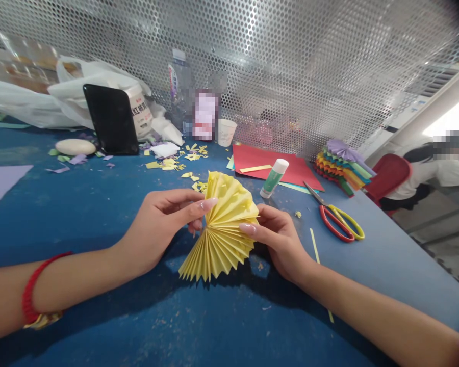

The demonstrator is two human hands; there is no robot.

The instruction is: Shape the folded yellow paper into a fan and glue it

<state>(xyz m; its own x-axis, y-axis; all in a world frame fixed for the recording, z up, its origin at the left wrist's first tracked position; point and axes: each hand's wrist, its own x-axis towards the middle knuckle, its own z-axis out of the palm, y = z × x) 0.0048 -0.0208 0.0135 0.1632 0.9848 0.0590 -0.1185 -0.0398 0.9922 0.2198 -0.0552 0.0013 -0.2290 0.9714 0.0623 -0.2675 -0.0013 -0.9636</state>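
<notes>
Hands point(158, 229) point(281, 242) hold paper fan point(220, 229), blue table point(214, 326), perforated screen point(290, 66)

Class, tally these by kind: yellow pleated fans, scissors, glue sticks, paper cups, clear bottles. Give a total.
Yellow fan: 1
Scissors: 1
Glue stick: 1
Paper cup: 1
Clear bottle: 1
Total: 5
</notes>
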